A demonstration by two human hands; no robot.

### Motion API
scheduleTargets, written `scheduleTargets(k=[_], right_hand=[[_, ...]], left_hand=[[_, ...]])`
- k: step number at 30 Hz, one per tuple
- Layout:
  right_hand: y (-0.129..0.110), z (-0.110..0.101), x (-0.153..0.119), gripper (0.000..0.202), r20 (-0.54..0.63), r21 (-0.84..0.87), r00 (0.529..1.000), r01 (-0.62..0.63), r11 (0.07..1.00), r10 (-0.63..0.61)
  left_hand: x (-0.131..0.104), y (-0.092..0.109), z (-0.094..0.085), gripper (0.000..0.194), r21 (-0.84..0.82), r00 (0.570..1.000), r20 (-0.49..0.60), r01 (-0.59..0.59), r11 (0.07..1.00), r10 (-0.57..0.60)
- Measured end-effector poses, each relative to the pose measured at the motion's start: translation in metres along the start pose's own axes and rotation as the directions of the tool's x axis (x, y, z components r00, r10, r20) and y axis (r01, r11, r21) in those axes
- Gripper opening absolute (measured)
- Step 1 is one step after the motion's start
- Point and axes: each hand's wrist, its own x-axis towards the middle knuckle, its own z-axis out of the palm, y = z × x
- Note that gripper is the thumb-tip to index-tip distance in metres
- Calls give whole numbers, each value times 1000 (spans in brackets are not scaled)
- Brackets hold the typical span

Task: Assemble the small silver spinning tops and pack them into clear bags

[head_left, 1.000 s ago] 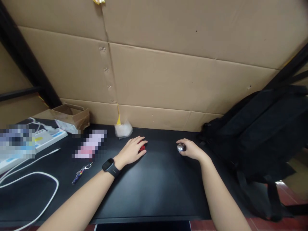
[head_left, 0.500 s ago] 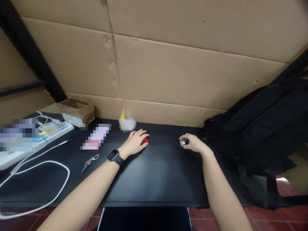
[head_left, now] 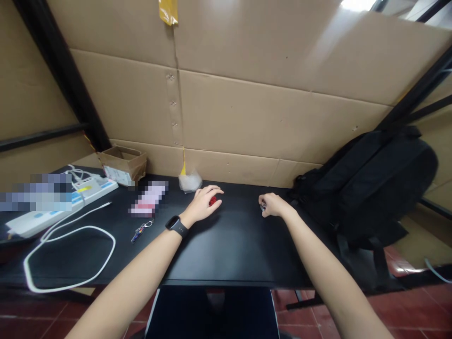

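Note:
My left hand (head_left: 205, 204), with a dark watch (head_left: 176, 225) on its wrist, hovers over a small red bundle (head_left: 212, 201) on the black table. Its thumb and fingers are apart around the bundle, which is partly covered by the hand. To the right, my right hand (head_left: 273, 205) is closed on a small shiny round object (head_left: 263, 205), part silvery and part dark. Most of that object is hidden by the fingers, so I cannot tell its exact kind. A crumpled clear plastic bag (head_left: 190, 181) lies just behind my left hand.
On the left are a keychain (head_left: 141, 230), a blurred pinkish flat item (head_left: 149, 199), a white cable (head_left: 68, 288), a power strip (head_left: 42, 216) and an open cardboard box (head_left: 130, 165). A black backpack (head_left: 370, 183) stands at right. Cardboard panels (head_left: 243, 122) close off the back.
The view has tilted up, showing more of the wall and the backpack. My left hand's fingers have spread away from the red bundle. My right hand has turned, covering more of the shiny object.

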Motion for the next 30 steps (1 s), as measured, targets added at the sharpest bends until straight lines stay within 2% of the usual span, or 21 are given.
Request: scheduleTargets(k=[7, 18, 30], right_hand=[[-4, -6, -4, 39, 8, -31, 999, 36, 999, -36], [-4, -25, 7, 38, 42, -19, 996, 77, 997, -76], [-1, -16, 10, 38, 92, -10, 992, 84, 996, -83]], left_hand=[[0, 3, 6, 30, -25, 999, 5, -38, 999, 38], [1, -3, 8, 30, -53, 1000, 22, -12, 999, 13], [0, -6, 11, 31, -62, 999, 43, 0, 998, 3]])
